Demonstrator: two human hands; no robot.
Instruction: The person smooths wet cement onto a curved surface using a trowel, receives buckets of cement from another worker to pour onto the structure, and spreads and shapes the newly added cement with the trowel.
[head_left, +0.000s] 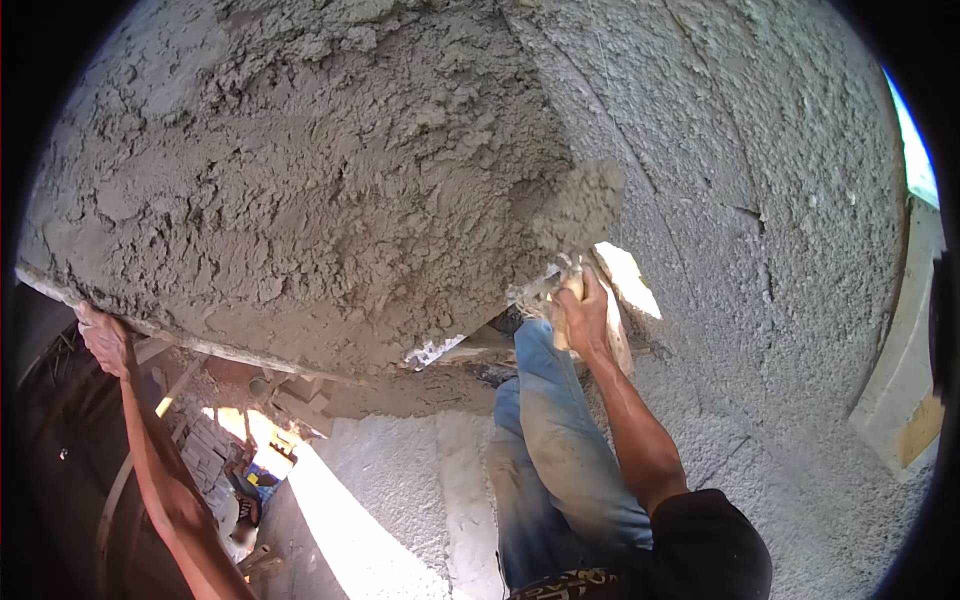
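Wet grey mortar (330, 180) covers the broad surface in the upper left, rough and lumpy. My right hand (585, 310) is closed around the handle of a mortar-caked trowel (545, 285), near the mortar's lower right edge. A clump of mortar (580, 205) shows just above that hand. My left hand (105, 340) has its fingers wrapped over a long pale edge strip (220, 350) at the lower left border of the mortar. Part of the trowel's blade is hidden by mortar.
A rough grey wall (740, 200) rises on the right, with a board (900, 390) at its far edge. Another person (243, 500) is far below at the lower left, near wooden pieces. Sunlight falls on the pale floor (400, 480).
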